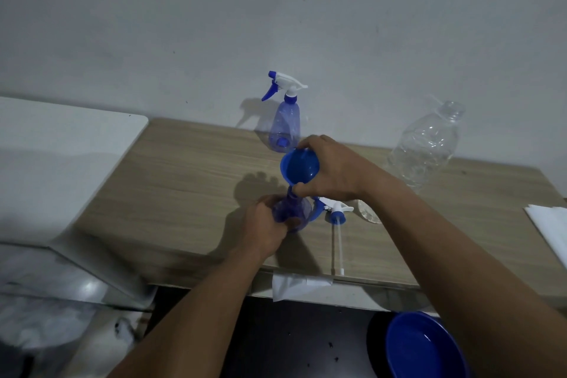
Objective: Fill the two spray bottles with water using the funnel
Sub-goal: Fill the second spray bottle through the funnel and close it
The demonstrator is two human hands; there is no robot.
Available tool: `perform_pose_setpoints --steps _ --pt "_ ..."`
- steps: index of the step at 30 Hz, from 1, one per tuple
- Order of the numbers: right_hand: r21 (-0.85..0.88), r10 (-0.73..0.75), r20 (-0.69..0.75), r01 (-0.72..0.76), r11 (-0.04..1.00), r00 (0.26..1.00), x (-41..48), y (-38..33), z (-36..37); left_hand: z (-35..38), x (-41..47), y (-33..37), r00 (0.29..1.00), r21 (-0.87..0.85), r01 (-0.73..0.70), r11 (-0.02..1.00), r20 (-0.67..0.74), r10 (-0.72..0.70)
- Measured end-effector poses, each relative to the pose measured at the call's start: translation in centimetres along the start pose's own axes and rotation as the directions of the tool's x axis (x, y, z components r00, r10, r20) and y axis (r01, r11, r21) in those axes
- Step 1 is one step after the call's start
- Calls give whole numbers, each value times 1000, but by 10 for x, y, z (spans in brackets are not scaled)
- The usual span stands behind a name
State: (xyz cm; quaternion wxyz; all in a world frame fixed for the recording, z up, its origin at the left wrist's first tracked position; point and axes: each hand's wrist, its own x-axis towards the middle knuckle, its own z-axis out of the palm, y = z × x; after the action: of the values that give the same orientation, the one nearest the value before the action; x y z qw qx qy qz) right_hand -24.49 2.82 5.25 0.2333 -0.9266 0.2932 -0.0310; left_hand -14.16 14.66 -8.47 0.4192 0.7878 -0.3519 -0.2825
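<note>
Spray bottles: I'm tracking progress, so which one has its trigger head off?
The near bottle in the left hand; its trigger head lies beside it on the table. The far bottle by the wall has its head on.

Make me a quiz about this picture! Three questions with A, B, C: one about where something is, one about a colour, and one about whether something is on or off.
1. Where does the loose sprayer top lie?
A) on the table beside the held bottle
B) on the floor
C) on a chair

2. What colour is the funnel?
A) red
B) blue
C) green

3. The spray bottle by the wall has its sprayer top:
A) on
B) off
C) in pieces

Answers:
1 A, it lies just right of the bottle the left hand grips.
2 B, the funnel in the right hand is blue.
3 A, the trigger top sits on its neck.
</note>
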Motion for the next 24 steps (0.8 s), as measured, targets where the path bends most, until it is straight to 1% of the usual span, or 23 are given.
perform_pose_setpoints --steps 3,6,8,11,14,16,18,21,24 --pt "102 5 12 -7 995 1000 -1 2 -10 -2 -2 2 999 10 -33 999 -20 33" --pt "110 33 12 -34 993 999 -1 6 -21 -5 -5 2 999 21 -49 999 -23 50" --pt "158 48 5 -48 986 999 1 11 -25 -6 -7 2 997 51 -67 996 -30 69" --pt "304 118 -74 -90 948 990 5 23 -21 -6 -8 3 995 40 -82 996 -56 84" --pt "411 198 -183 -108 905 963 14 38 -3 -6 -9 4 992 56 -101 993 -68 104" --pt "469 263 -223 -133 873 939 23 49 18 -6 -9 4 989 93 -122 988 -72 129" --pt "508 321 -236 -165 845 917 33 59 41 -6 -8 2 988 117 -128 985 -68 137" --pt "546 398 -210 -230 805 893 48 73 68 -3 -4 -1 986 118 -137 984 -80 147" --pt "517 422 -219 -262 815 880 62 84 83 -1 -1 -5 986 84 -140 987 -75 146"
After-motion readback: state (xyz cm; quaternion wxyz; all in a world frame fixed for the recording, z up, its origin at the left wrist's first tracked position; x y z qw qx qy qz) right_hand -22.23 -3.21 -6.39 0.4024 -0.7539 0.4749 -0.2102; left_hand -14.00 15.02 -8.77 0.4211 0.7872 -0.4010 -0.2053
